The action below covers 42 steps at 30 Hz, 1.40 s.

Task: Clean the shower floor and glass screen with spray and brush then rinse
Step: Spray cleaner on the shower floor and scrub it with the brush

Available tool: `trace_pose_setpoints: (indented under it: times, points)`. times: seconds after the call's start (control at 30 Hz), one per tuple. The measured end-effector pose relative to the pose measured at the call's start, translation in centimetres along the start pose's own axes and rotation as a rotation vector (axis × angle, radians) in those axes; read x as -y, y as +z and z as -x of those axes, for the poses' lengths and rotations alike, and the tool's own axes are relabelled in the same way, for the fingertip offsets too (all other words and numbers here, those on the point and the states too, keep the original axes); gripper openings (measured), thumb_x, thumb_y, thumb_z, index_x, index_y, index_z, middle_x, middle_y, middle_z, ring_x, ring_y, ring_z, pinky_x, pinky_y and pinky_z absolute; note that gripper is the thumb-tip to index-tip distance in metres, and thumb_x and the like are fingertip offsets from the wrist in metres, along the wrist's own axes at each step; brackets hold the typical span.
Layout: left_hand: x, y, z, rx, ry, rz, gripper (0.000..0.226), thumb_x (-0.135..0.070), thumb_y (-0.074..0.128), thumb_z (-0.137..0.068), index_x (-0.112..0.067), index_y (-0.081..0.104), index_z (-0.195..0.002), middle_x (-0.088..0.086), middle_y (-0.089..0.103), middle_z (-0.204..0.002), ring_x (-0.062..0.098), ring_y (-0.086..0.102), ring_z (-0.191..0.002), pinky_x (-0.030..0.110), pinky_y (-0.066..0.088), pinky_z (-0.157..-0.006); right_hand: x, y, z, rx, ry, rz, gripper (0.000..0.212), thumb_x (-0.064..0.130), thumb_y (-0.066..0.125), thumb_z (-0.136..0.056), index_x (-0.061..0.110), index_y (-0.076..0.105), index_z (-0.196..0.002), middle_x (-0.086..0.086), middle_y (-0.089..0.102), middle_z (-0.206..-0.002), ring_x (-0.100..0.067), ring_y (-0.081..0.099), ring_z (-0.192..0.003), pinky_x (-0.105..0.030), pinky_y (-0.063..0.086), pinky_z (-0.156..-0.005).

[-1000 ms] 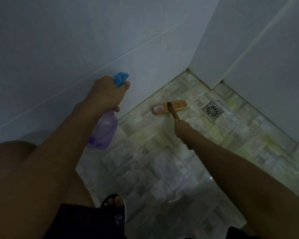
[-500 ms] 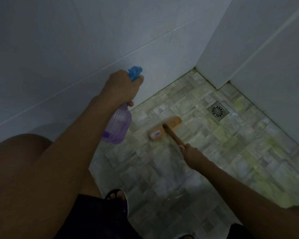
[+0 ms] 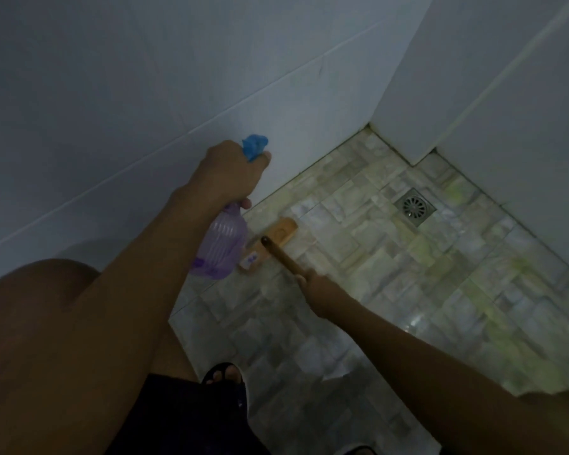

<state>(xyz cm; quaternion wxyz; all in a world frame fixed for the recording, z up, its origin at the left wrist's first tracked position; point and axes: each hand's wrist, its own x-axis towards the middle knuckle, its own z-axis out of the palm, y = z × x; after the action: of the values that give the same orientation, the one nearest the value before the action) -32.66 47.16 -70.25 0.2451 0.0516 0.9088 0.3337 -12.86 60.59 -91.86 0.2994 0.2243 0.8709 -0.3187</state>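
Shower floor scrub, both hands occupied.

Left hand fingers grip the purple ribbed plastic spray bottle with blue trigger head, above the mosaic tile floor. Right hand fingers clasp the wooden-handled scrubbing brush; head on tiles near the white wall.

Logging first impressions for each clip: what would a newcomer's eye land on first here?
Probably the purple spray bottle with its blue trigger, held up in the left hand near the white wall. Next, the wooden brush on the tiled floor, its handle gripped by the right hand; a metal drain sits further right.
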Motion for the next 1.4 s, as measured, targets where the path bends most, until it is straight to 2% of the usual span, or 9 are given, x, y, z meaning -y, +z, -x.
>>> trace_pose_setpoints:
  times: [0.17,0.33,0.43,0.53,0.7,1.03,1.23,1.33,1.4]
  points:
    - [-0.5,1.3,-1.1,0.042,-0.002,-0.020,0.055,-0.056,0.057,-0.095,-0.004,0.061,-0.113,0.008,0.067,-0.084,0.018,0.068,-0.050,0.033,0.058,-0.059,-7.0,-4.2,1.7,-0.178,0.266,-0.156,0.053,0.051,0.028,-0.106,0.006,0.053,-0.114,-0.021,0.064,-0.107,-0.038,0.063,-0.098,-0.040,0.049,-0.078]
    - [-1.2,3.1,-1.8,0.135,-0.028,-0.029,0.053,-0.050,0.060,-0.095,-0.001,0.061,-0.114,0.011,0.068,-0.088,0.014,0.061,-0.035,0.019,0.042,-0.035,-8.5,-8.0,1.2,-0.257,0.404,-0.305,0.055,0.049,0.026,-0.106,0.002,0.054,-0.116,-0.018,0.062,-0.101,-0.025,0.056,-0.074,-0.037,0.047,-0.061]
    - [-1.7,3.8,-2.3,0.078,0.043,0.025,0.052,-0.051,0.061,-0.094,-0.002,0.064,-0.111,0.012,0.070,-0.087,0.025,0.070,-0.053,0.038,0.063,-0.061,-7.9,-8.2,1.4,-0.212,0.419,-0.273,0.051,0.047,0.025,-0.107,0.005,0.052,-0.116,-0.014,0.059,-0.098,-0.021,0.054,-0.068,-0.034,0.043,-0.052]
    - [-2.2,4.3,-3.0,0.066,0.088,0.058,0.055,-0.055,0.063,-0.092,-0.003,0.064,-0.111,0.012,0.070,-0.088,0.027,0.072,-0.060,0.045,0.064,-0.074,-7.4,-7.5,1.9,-0.192,0.413,-0.261,0.051,0.049,0.025,-0.107,0.006,0.052,-0.115,-0.011,0.059,-0.096,-0.021,0.057,-0.069,-0.032,0.044,-0.049]
    - [-3.0,4.9,-3.9,0.051,0.121,0.028,0.056,-0.054,0.059,-0.095,0.000,0.064,-0.112,0.014,0.070,-0.088,0.021,0.067,-0.053,0.030,0.056,-0.060,-8.0,-6.7,2.6,-0.156,0.365,-0.201,0.055,0.051,0.023,-0.106,0.006,0.053,-0.116,-0.008,0.057,-0.090,-0.022,0.059,-0.073,-0.031,0.045,-0.050]
    - [-2.3,5.5,-5.7,0.085,0.146,0.023,0.045,-0.050,0.059,-0.095,-0.006,0.064,-0.090,0.010,0.067,-0.071,0.021,0.067,-0.047,0.025,0.050,-0.053,-4.6,-7.8,-1.9,-0.219,0.469,-0.430,0.059,0.054,0.024,-0.104,0.006,0.049,-0.128,-0.021,0.059,-0.118,-0.032,0.058,-0.090,-0.047,0.055,-0.078]
    - [-2.0,4.8,-6.3,0.084,0.174,0.010,0.042,-0.049,0.055,-0.098,-0.010,0.061,-0.082,0.008,0.061,-0.063,0.025,0.073,-0.060,0.022,0.044,-0.046,-6.6,-11.8,-3.0,-0.285,0.425,-0.359,0.057,0.049,0.025,-0.107,0.002,0.055,-0.122,-0.022,0.063,-0.107,-0.034,0.063,-0.085,-0.041,0.054,-0.066]
    - [-1.6,4.3,-6.7,0.083,0.172,0.005,0.043,-0.049,0.054,-0.099,-0.008,0.062,-0.087,0.006,0.061,-0.060,0.023,0.073,-0.059,0.018,0.041,-0.041,-6.0,-15.8,-6.9,-0.349,0.497,-0.469,0.056,0.052,0.025,-0.106,0.006,0.052,-0.121,-0.012,0.057,-0.082,-0.024,0.052,-0.058,-0.028,0.045,-0.045]
    - [-1.2,4.2,-6.8,0.084,0.144,0.006,0.041,-0.049,0.053,-0.099,-0.010,0.059,-0.087,0.003,0.058,-0.057,0.019,0.071,-0.057,0.019,0.040,-0.041,-4.2,-18.0,-9.9,-0.365,0.515,-0.503,0.050,0.041,0.027,-0.108,0.004,0.048,-0.134,-0.007,0.048,-0.076,-0.020,0.046,-0.057,-0.027,0.042,-0.047]
